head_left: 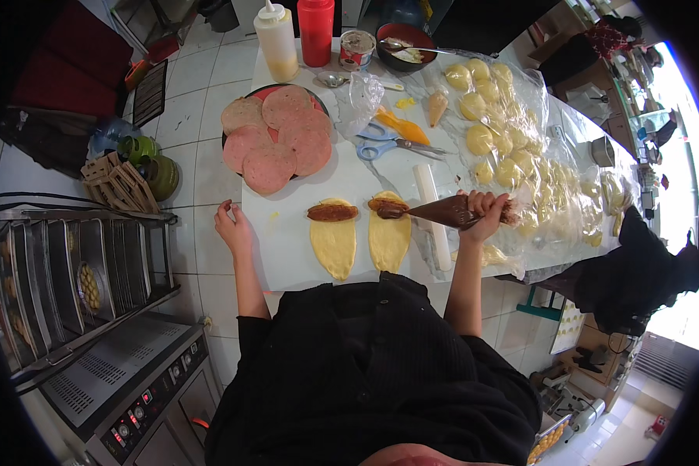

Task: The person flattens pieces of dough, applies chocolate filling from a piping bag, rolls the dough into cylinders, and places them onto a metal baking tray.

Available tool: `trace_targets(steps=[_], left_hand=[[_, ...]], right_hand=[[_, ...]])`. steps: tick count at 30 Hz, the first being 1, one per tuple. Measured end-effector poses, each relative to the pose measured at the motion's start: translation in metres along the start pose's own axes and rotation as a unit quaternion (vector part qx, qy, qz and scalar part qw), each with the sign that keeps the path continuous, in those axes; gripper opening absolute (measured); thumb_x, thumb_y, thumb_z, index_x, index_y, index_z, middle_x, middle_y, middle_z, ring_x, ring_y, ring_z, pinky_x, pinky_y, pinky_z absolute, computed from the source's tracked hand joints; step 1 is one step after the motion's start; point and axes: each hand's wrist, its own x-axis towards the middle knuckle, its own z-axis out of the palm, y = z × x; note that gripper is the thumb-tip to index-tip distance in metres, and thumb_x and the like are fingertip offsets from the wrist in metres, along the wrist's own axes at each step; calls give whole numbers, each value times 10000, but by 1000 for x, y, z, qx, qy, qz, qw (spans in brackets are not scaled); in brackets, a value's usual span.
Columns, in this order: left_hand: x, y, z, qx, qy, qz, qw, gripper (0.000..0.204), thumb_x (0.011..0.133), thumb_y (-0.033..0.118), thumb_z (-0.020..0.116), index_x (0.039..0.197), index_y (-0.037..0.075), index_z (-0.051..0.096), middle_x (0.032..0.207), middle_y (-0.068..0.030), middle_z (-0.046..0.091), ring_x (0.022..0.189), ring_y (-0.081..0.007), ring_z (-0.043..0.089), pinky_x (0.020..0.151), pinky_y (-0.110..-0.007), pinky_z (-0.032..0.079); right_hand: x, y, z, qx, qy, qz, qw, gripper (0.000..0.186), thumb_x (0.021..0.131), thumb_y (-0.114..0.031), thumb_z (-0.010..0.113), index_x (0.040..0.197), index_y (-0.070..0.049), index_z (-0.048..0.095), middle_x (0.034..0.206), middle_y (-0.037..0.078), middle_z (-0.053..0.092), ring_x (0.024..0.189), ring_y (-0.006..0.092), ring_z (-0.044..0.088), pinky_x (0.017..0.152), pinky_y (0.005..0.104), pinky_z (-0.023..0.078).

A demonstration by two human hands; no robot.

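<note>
My right hand (pixel 485 216) is wrapped round a piping bag (pixel 443 211) full of dark brown filling. Its tip points left and meets brown filling (pixel 391 208) at the far end of the right-hand flat dough piece (pixel 390 245). Beside it lies a second oval dough piece (pixel 334 248), with a brown strip of filling (pixel 332 213) across its far end. At the table's left edge rests my left hand (pixel 233 227), holding nothing, fingers apart and slightly bent. A white rolling pin (pixel 432 213) lies beneath the piping bag, right of the dough.
Pink meat slices (pixel 276 144) cover a dark plate at left. Behind are squeeze bottles (pixel 316 35), a can (pixel 357 50) and a bowl (pixel 396 62). Blue scissors (pixel 396 144) lie mid-table. Dough balls under plastic (pixel 512 147) fill the right. A person in black (pixel 629 268) is beyond.
</note>
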Motion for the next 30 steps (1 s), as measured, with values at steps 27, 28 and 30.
trace_targets(steps=[27, 28, 30], left_hand=[[-7, 15, -1, 4, 22, -1, 1000, 262, 842, 198, 487, 1057, 54, 529, 1032, -158, 522, 967, -331, 464, 851, -419, 359], [-8, 15, -1, 9, 26, -1, 1000, 256, 846, 183, 485, 1053, 41, 531, 1020, -164, 532, 962, -323, 472, 850, -400, 363], [-8, 15, -3, 0, 14, -17, 1000, 268, 844, 203, 487, 1068, 60, 522, 1053, -150, 514, 987, -328, 454, 858, -431, 353]], right_hand=[[-45, 94, 124, -148, -321, 120, 928, 498, 951, -402, 253, 537, -126, 255, 464, -10, 218, 419, 138, 288, 662, 368, 408], [-47, 95, 126, -149, -325, 125, 925, 498, 951, -402, 253, 537, -126, 255, 464, -10, 218, 419, 138, 288, 662, 368, 408], [-49, 96, 127, -219, -378, 103, 894, 506, 954, -388, 248, 529, -114, 256, 463, -10, 233, 414, 135, 275, 663, 359, 404]])
